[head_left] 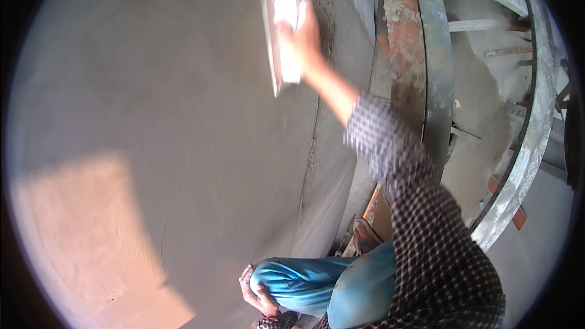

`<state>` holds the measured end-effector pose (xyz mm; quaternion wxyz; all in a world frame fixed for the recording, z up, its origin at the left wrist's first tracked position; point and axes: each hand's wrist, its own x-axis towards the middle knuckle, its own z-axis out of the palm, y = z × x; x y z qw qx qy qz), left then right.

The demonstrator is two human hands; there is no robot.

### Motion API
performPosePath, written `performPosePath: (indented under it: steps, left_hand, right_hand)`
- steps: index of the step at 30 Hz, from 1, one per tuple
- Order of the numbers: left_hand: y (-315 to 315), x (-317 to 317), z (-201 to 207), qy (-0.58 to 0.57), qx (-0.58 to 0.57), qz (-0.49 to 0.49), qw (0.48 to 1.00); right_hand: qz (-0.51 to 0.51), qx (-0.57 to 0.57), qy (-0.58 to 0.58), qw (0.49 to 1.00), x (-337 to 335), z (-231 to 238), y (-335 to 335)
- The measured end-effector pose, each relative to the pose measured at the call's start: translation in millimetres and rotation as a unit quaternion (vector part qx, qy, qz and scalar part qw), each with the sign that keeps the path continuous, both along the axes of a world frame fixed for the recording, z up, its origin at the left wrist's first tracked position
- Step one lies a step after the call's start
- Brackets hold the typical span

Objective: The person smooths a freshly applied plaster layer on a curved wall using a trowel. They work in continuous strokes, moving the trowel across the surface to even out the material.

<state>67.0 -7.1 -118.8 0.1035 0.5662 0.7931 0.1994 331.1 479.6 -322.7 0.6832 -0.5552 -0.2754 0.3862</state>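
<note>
My right hand is closed around the handle of a plastering float. The float's long flat plate lies against or just over a surface of smooth grey plaster, close to its right border; some motion blur hides whether they touch. Strong light washes out parts of the handle. At the bottom, my left hand rests over my bent knee, fingers apart and holding nothing. Faint curved marks run through the plaster near the lower left.
A rough seam runs down the plaster's right side. Beyond it stand stained metal beams and a curved pale rail. Below lies a floor with rubble and loose pieces. My foot is on a narrow plank. Sunlight falls at lower left.
</note>
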Motion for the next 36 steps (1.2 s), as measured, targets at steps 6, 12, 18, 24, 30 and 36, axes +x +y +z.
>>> performPosePath:
  steps: [6,12,18,24,30,36]
  left_hand:
    - [-3,-2,0,0.021,-0.001,-0.006,1.0]
    - [-7,-4,-9,0.006,0.0,0.008,1.0]
    - [-2,1,2,0.014,-0.01,-0.006,1.0]
    - [-9,-5,-8,-0.007,-0.005,0.005,1.0]
    - [-7,-2,-4,0.001,0.008,-0.007,1.0]
    - [-18,-5,-9,0.01,-0.006,0.013,1.0]
  right_hand:
    - [0.01,0.051,-0.102,0.993,-54,21,-60]
    - [-0.008,0.011,0.024,1.0,33,31,25]
    - [0.035,0.135,-0.098,0.985,-66,32,-104]
    - [0.025,-0.024,0.043,0.999,7,-26,-16]
    - [0.052,0.062,-0.011,0.997,-67,-3,-96]
    - [-0.016,0.08,-0.095,0.992,6,24,-7]
